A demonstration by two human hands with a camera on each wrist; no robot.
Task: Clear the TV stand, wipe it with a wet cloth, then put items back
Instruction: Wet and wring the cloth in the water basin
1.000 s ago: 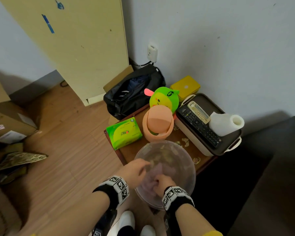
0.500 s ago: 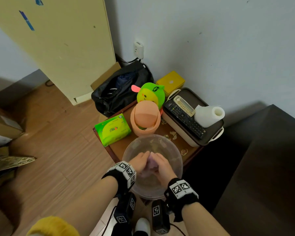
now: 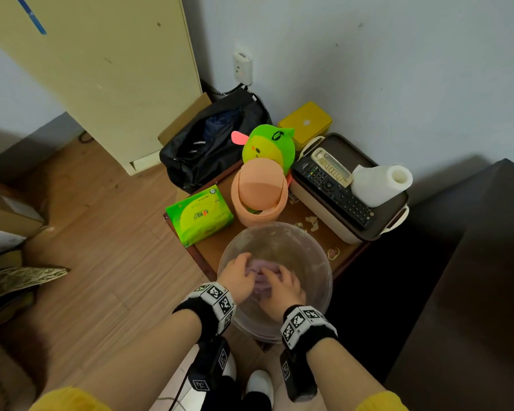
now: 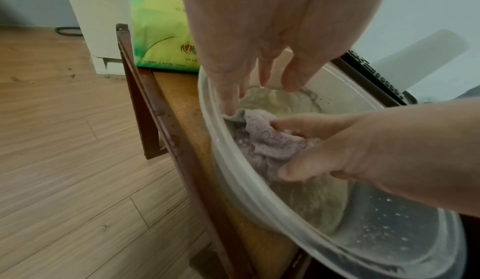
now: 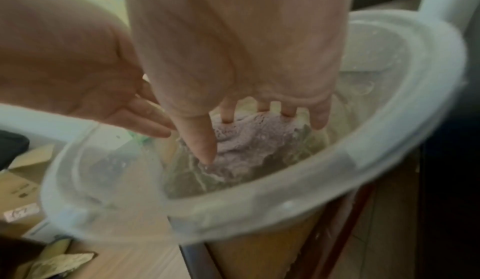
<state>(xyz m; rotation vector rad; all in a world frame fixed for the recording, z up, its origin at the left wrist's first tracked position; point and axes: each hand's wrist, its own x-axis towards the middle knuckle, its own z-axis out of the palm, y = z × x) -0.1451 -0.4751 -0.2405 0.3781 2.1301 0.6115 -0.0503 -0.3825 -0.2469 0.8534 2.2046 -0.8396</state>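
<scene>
Both your hands are down in the translucent round plastic basin (image 3: pixel 321 256), lower centre of the head view, on the near end of the brown wooden tabletop (image 3: pixel 211 250). The crumpled purple cloth (image 4: pixel 267 139) sits inside the basin, between your hands; droplets show on the basin wall. Your right hand (image 4: pixel 376 146) pinches the cloth, thumb under and fingers (image 4: pixel 306 124) over, curled on a fold. Your left hand (image 4: pixel 272 26) hangs over it with its fingers loosely straight, close together, index tip touching the cloth's upper-left corner, gripping nothing.

Above the basin in the head view, a green plastic tissue pack (image 3: pixel 199 215) is at left. A peach plastic swing-lid bin (image 3: pixel 260 192) stands just beside the rim, with a green-and-yellow plush toy (image 3: pixel 269 145) behind it. At right, a cream appliance with a dark flat top (image 3: pixel 318 210) carries a black remote control (image 3: pixel 336 191) and a white paper roll (image 3: pixel 377 182).
</scene>
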